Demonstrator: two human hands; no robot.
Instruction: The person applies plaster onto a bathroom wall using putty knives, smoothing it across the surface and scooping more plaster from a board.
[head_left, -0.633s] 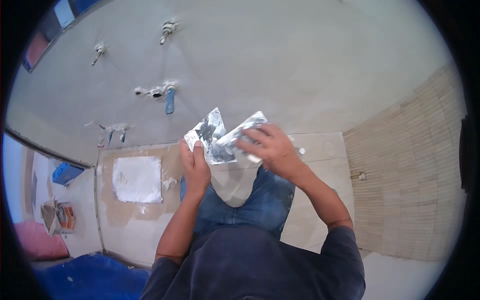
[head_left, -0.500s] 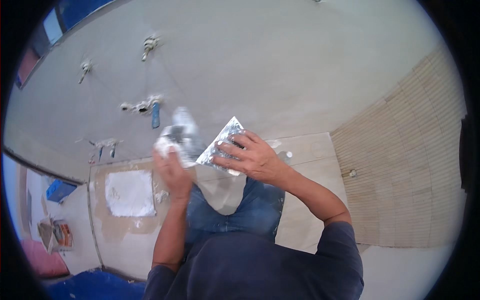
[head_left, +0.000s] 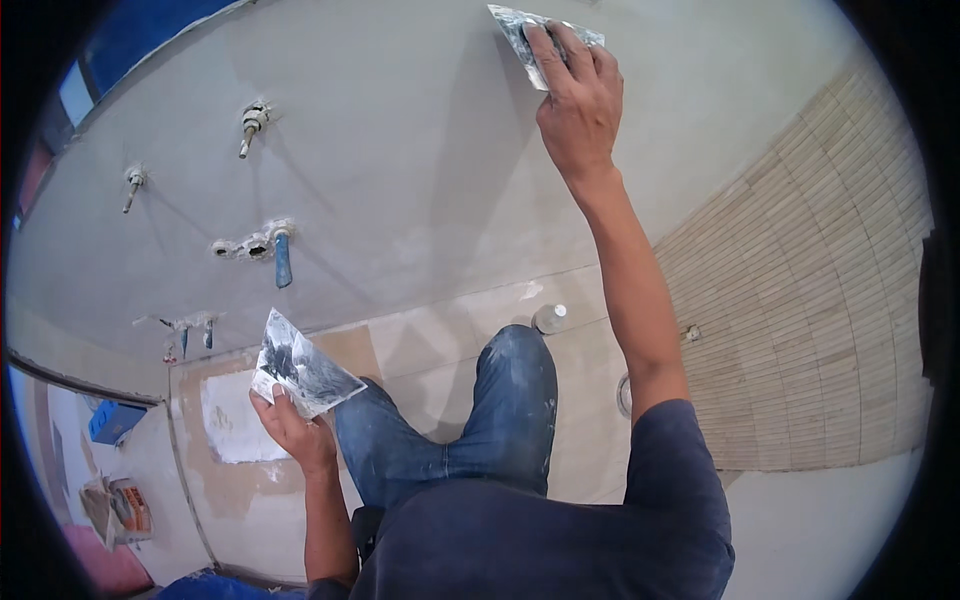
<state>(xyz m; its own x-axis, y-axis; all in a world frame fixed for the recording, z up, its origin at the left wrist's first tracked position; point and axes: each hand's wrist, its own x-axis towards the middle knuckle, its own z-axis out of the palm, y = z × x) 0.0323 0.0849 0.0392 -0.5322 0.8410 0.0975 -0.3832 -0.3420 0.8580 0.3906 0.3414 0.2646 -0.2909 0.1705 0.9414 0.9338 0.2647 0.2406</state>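
Observation:
My right hand (head_left: 582, 105) reaches far up and presses a flat metal putty blade (head_left: 516, 38) against the pale plastered wall (head_left: 420, 150). Its fingers lie spread over the back of the blade, and the thumb is hidden. Low on the left, my left hand (head_left: 290, 428) grips a second metal putty blade (head_left: 305, 368) by its lower corner. That blade is tilted, with white paste and dark smears on its face. It is held above my left knee, apart from the wall.
Pipe fittings (head_left: 254, 118) and a blue-handled valve (head_left: 283, 262) jut from the wall at left. A bottle (head_left: 549, 319) stands on the floor beyond my right knee. White material lies on a brown sheet (head_left: 350, 350). Narrow tiles (head_left: 780, 300) cover the right wall; an open bag (head_left: 118, 508) stands far left.
My hands were close together with the two blades near each other. Now the right has swung up and right to the wall, while the left has dropped down and left with its blade.

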